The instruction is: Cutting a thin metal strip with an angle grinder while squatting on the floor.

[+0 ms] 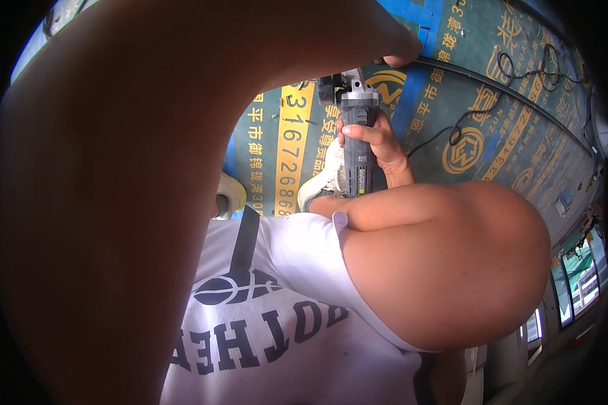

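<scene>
My right hand (pixel 384 143) is wrapped round the grey and black body of an angle grinder (pixel 358 145), thumb across its front. The grinder's metal head (pixel 357 89) points away from me, with a dark part at its left side. Just beyond it, my left hand (pixel 402 50) is closed at the near end of a long dark strip (pixel 479 79), which runs off to the right in a curve. My left forearm hides part of the floor, and most of the left fingers are hard to see. The grinder sits close to my white shoe (pixel 325 177).
Green protective sheeting (pixel 425 145) with yellow print and blue tape (pixel 412 94) covers the floor. A thin black cord (pixel 452 131) snakes across it, with loops of cord (pixel 550 71) farther right. My other shoe (pixel 231 192) is at the left. Windows (pixel 581 273) show at the right.
</scene>
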Motion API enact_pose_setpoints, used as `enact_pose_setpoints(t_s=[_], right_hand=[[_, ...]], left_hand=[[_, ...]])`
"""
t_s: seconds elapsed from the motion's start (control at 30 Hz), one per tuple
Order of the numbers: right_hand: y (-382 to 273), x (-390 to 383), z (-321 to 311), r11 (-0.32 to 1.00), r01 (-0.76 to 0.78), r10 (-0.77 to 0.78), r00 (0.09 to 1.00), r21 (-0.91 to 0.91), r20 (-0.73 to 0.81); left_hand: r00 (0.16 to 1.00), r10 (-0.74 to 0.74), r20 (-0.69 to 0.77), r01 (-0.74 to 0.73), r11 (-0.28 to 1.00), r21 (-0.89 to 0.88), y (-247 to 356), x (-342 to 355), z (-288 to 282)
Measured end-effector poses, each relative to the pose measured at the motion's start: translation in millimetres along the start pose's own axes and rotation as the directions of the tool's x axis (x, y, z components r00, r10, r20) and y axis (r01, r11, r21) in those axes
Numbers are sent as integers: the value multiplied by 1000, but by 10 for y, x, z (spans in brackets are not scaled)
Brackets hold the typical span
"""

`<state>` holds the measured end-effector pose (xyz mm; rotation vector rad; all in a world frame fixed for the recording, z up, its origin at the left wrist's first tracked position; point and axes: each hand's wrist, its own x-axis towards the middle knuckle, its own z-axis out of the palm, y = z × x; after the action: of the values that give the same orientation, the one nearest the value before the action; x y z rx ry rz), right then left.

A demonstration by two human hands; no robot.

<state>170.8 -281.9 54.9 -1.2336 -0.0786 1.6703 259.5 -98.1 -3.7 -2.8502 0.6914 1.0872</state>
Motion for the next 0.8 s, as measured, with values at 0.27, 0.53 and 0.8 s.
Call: enact_pose_setpoints(t_s=[0.27,0.53,0.8], right_hand=[[29,-47,-128,999,-21,21,1000,-40,-6],[15,-5,-109,999,25,-25,1000,-29,8],[-1,12,-125,1000,12,-11,1000,-27,6]], left_hand=[[984,-147,95,175,857,-484,-172,-223,166],[977,-179,118,214,822,-528,-256,-299,156],[975,-179,128,220,801,-556,-235,-306,121]])
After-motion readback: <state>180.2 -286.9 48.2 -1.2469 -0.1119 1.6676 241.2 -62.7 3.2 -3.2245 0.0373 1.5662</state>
